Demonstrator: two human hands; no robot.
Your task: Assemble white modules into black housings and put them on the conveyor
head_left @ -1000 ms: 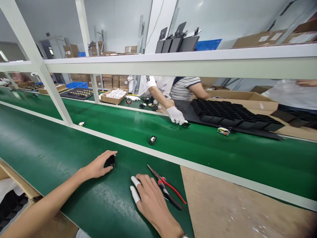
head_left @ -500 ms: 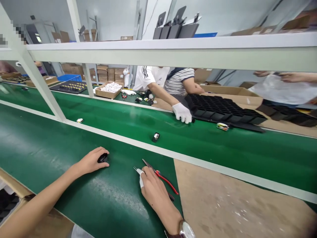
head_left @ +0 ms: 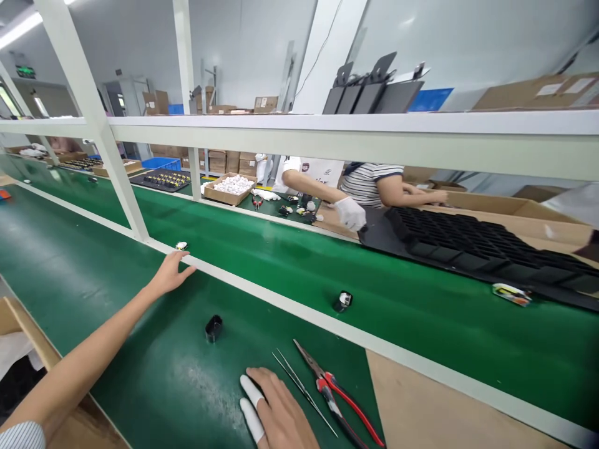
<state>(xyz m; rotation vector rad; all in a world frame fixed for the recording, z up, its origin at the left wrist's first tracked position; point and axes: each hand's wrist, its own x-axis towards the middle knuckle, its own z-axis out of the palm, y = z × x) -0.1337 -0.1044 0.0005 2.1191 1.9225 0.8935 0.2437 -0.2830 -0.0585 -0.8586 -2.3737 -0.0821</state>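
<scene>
My left hand (head_left: pixel 172 274) reaches over the white rail, thumb and fingers apart, beside a small white-and-yellow part (head_left: pixel 181 247) on the far green belt. A black oval cup (head_left: pixel 214 328) stands alone on the near green surface. My right hand (head_left: pixel 276 408), with white covers on two fingers, rests low on that surface with nothing in it. Just right of it lie metal tweezers (head_left: pixel 304 391) and red-and-black pliers (head_left: pixel 327 386). A black cup with a white part inside (head_left: pixel 343 301) sits on the far belt.
A white rail (head_left: pixel 262 296) divides the surfaces, and an upright post (head_left: pixel 116 168) rises at left. Across the belt are a person's gloved hand (head_left: pixel 350 214), black trays (head_left: pixel 468 243) and a box of white parts (head_left: pixel 229 189). Brown board (head_left: pixel 444 411) lies at right.
My left hand has let go of the black cup and moved forward to the rail. The tweezers have left my right hand and lie beside the pliers. The view has shifted.
</scene>
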